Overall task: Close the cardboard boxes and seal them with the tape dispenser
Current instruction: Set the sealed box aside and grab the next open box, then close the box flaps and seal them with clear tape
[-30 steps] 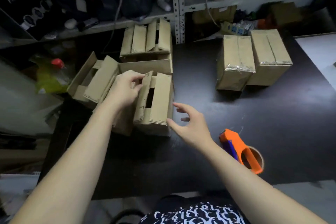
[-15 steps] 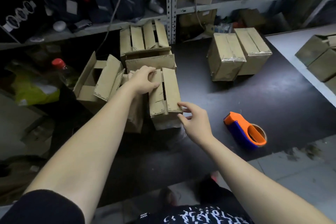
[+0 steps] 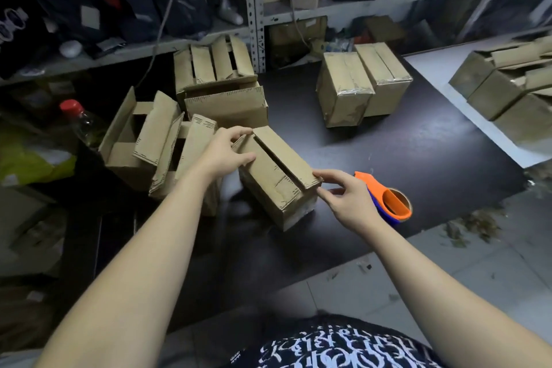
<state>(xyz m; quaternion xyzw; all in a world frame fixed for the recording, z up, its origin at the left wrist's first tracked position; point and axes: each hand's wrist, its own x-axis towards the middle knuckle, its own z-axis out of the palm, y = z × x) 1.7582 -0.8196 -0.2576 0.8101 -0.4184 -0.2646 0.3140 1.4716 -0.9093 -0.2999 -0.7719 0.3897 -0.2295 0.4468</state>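
left hand [image 3: 222, 152]: curled over far end of cardboard box [image 3: 277, 179], thumb on top flap
right hand [image 3: 348, 200]: pinching near flap corner
cardboard box: oblong, matte corrugated brown, flaps down with a slit between, askew on smooth black table [image 3: 418, 152]
tape dispenser [image 3: 394, 206]: orange and blue plastic, round core, just behind right hand
sealed boxes [image 3: 361, 84]: glossy tape, far side, well apart
open boxes [image 3: 143, 140]: left, flaps raised, edges perforated

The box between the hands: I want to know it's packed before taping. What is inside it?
Only a dark gap shows between the top flaps of the box. Whatever is inside is covered by them and by the left hand.
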